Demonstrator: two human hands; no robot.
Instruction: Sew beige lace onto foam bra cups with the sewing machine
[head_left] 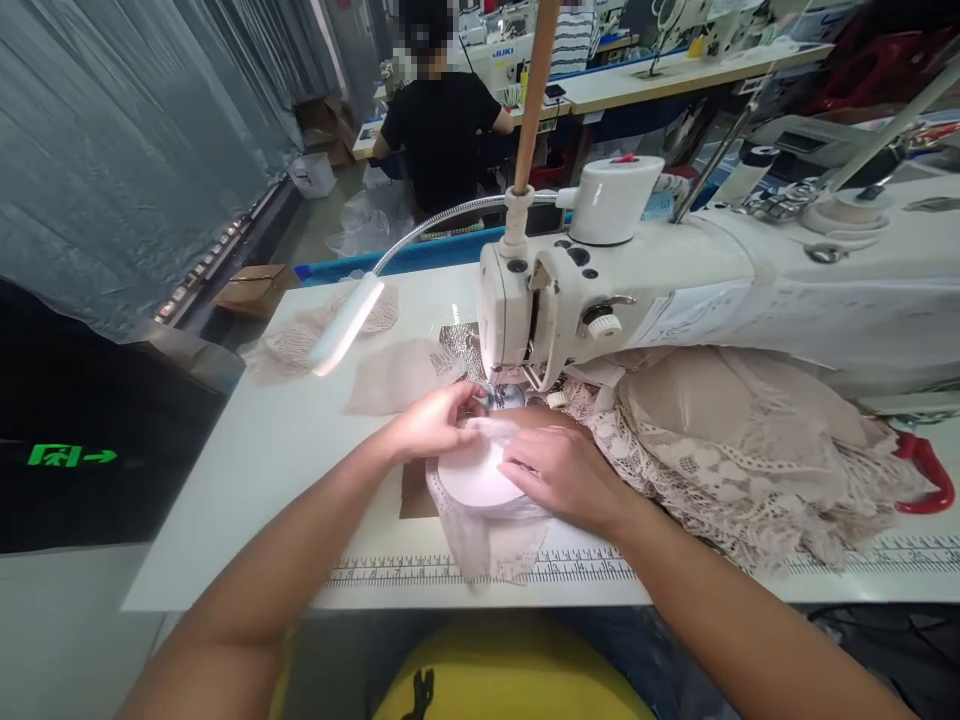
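My left hand (433, 422) pinches the far edge of a pale lace piece (480, 500) right in front of the presser foot (504, 392) of a white sewing machine (675, 290). My right hand (559, 468) lies on the same piece with its fingers pressed down over a rounded white cup shape, holding it on the table. The lace hangs over the table's front edge, across a printed ruler strip (570, 570).
A heap of beige lace (750, 450) lies under the machine arm on the right. More lace pieces (300, 340) and a gooseneck lamp (346, 322) are at the left. Red scissor handles (926, 470) are at far right. A person in black (439, 125) sits at another bench behind.
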